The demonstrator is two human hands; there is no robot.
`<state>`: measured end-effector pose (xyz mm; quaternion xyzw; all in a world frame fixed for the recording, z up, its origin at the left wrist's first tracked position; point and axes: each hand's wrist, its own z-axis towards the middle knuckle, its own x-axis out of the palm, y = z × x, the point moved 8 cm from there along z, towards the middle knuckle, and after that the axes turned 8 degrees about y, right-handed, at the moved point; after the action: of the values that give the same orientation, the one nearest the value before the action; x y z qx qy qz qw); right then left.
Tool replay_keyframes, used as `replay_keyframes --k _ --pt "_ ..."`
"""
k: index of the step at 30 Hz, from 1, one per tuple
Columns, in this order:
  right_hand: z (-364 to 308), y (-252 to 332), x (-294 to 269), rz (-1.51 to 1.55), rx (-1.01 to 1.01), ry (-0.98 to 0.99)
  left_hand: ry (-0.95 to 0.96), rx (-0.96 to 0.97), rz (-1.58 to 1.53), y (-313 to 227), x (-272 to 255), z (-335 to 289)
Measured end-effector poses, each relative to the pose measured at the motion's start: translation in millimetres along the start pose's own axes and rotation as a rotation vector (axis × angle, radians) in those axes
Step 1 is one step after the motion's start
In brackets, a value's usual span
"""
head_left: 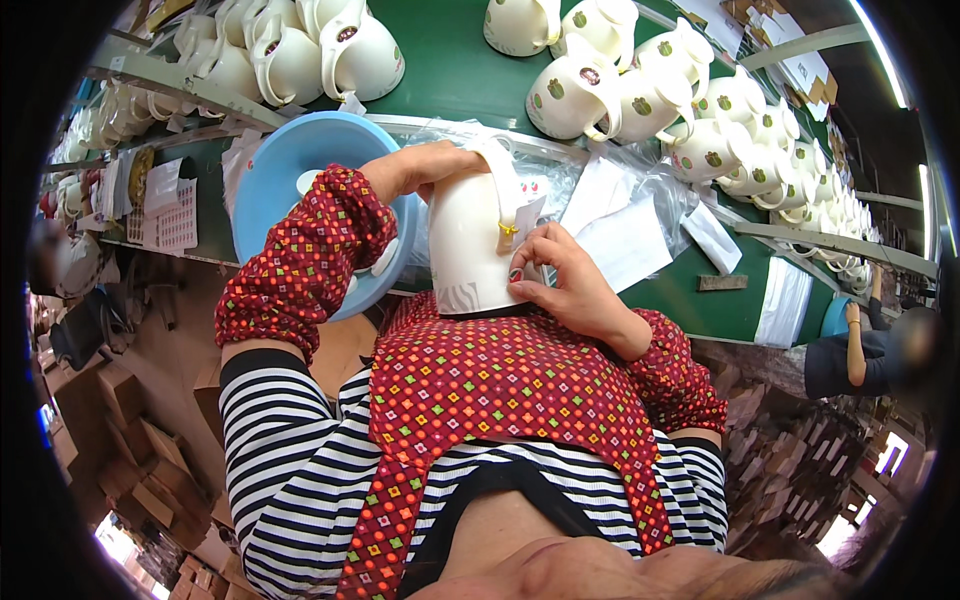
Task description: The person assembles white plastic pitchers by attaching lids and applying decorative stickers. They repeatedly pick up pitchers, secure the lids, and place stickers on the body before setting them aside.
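The cream kettle (470, 240) stands upside down against the person's apron at the near edge of the green counter (450, 70); the left hand (420, 168) is clamped over its top by the handle, while the right hand (560, 275) pinches a small round sticker (515, 275) against its side, seemingly only half stuck down. A blue basin (290, 160) crowds the left, loose plastic bags (640, 220) lie right, and rows of other kettles (650, 90) fill the far side.
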<state>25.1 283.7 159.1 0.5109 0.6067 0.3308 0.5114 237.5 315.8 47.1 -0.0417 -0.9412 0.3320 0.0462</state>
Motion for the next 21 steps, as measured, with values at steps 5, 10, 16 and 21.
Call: replay_keyframes --k 5,10,16,21 --pt "1.9 -2.8 0.9 -0.102 -0.059 -0.088 -0.031 0.012 0.052 -2.7 -2.6 -2.7" --pt "11.5 -25.2 -3.3 -0.144 -0.044 -0.304 -0.024 0.057 0.101 -9.3 -2.1 -2.8" --pt "20.0 -16.0 -21.0 -0.324 -0.136 -0.410 -0.120 0.168 0.116 -18.0 -31.1 -7.7" --pt "2.7 -85.5 -47.0 -0.143 0.061 -0.481 -0.671 0.309 0.668 -110.8 -83.6 -47.2"
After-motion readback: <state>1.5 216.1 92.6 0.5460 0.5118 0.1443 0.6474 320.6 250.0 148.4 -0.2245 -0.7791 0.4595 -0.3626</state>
